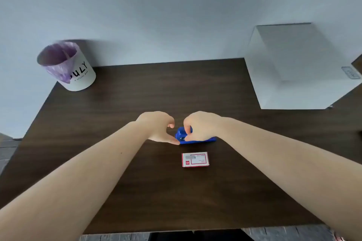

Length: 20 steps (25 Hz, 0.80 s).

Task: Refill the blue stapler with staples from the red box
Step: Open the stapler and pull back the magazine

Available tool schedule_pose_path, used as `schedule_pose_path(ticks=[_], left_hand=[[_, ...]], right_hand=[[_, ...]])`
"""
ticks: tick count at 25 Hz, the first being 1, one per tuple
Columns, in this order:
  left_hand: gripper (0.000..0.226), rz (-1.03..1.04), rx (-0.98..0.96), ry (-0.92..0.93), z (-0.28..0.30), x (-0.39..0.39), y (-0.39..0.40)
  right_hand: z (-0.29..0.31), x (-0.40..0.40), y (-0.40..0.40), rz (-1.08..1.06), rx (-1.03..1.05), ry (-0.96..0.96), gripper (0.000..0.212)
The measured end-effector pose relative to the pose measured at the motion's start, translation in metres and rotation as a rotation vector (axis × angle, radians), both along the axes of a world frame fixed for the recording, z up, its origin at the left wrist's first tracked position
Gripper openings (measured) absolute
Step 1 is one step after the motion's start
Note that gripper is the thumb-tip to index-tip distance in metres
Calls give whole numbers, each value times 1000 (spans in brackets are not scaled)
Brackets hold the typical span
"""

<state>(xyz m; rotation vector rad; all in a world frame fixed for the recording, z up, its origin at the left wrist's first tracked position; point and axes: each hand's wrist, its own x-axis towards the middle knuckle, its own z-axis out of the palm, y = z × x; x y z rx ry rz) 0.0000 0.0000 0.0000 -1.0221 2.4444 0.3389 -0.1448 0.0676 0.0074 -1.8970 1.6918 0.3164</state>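
1. One blue stapler [195,139] lying near the middle of the tabletop [137,94], long axis roughly parallel to the near edge.
2. Right hand [199,126] clamped over the stapler's top, fingers curled around it.
3. Left hand [158,127] at the stapler's left end, thumb tip touching it, other fingers loosely curled and gripping nothing.
4. One red box [195,159] flat just nearer the near edge, apart from the stapler, apparently unopened.
5. Likely light, rigid, smooth plastic; prone to sliding, so best pinned at the base while lifting the top arm. Staples likely brittle strips; better pinched by the sides.
6. One white bin [78,72] at the far left corner, one white cuboid [297,64] at the far right.
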Motion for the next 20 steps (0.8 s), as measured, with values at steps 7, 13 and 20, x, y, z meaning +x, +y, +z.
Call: schedule_pose_path(ticks=[7,13,20], left_hand=[[67,72,75,216,-54,3,-20],[48,144,57,611,-91,3,-2],[35,294,-9,703,-97,11,25]], right_hand=[[-40,0,-20,70,-255,-95,34],[-70,-3,-3,27,-508,-248,36],[-84,2,10,-36,-606,-301,28]])
